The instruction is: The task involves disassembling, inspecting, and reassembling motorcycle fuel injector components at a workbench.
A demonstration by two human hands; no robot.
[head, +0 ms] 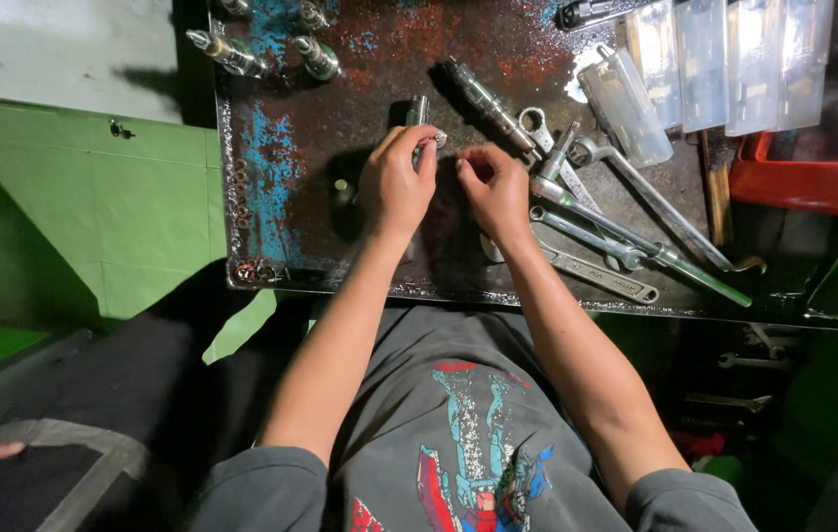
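My left hand (pixel 395 182) grips a slim metal cylindrical part (pixel 417 110) that stands upright on the rusty, blue-flecked metal worktop (pixel 281 167). Its fingertips pinch a small shiny piece near the part's top. My right hand (pixel 494 187) is curled just to the right of it, fingers closed; whether it holds anything is hidden. Both hands work close together at the middle of the worktop.
A long metal injector-like part (pixel 483 97) lies behind the hands. Several wrenches (pixel 596 236) lie to the right. Clear plastic cases (pixel 734 64) and a red tray (pixel 803 182) sit at the far right. Small metal fittings (pixel 227 51) stand at the back left. Small washers (pixel 239 187) line the left edge.
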